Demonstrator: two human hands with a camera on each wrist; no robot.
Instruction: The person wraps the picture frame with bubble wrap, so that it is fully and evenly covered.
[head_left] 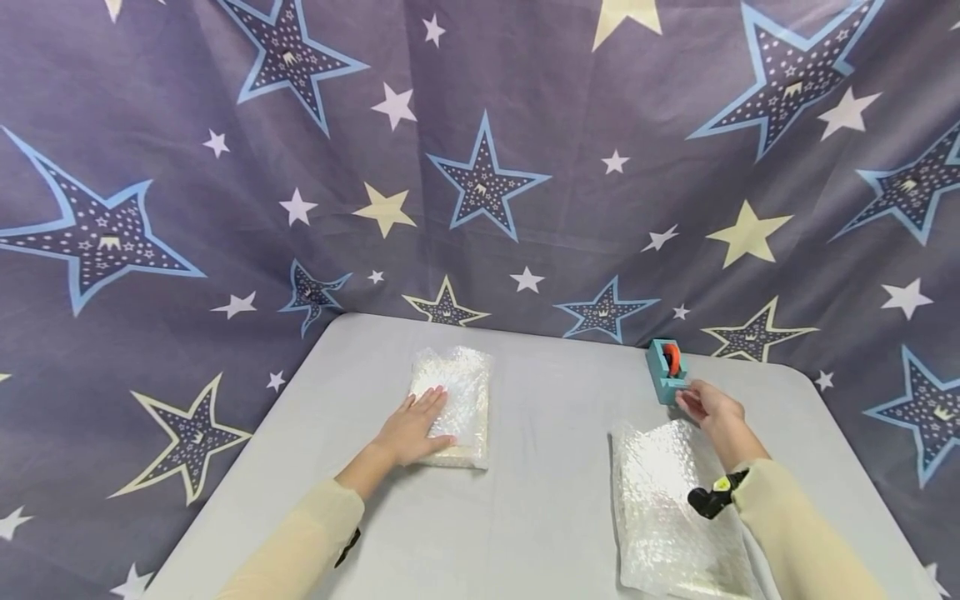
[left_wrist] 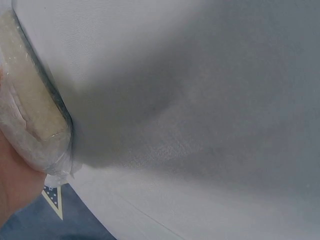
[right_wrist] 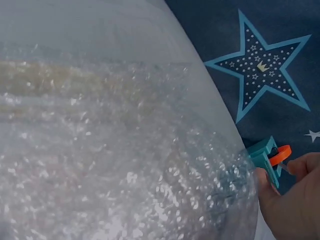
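Note:
My left hand [head_left: 411, 430] rests with its fingers spread on a flat package in bubble wrap [head_left: 468, 408] at the left of the table. In the left wrist view, the edge of that package [left_wrist: 35, 80] shows pale through clear wrap. At the back right, my right hand [head_left: 712, 408] is at the front end of a teal tape dispenser [head_left: 662, 379] with an orange roll core [head_left: 672, 358]. Its thumb and fingers [right_wrist: 305, 165] pinch at the tape's end, which is hard to make out. Below that hand lies a larger bubble wrap piece [head_left: 660, 508].
The pale table [head_left: 547, 500] meets a dark curtain printed with stars [head_left: 517, 75] along its back and sides. Something yellowish [right_wrist: 50, 80] shows through the larger bubble wrap in the right wrist view. A black strap [head_left: 716, 493] sits on the right wrist.

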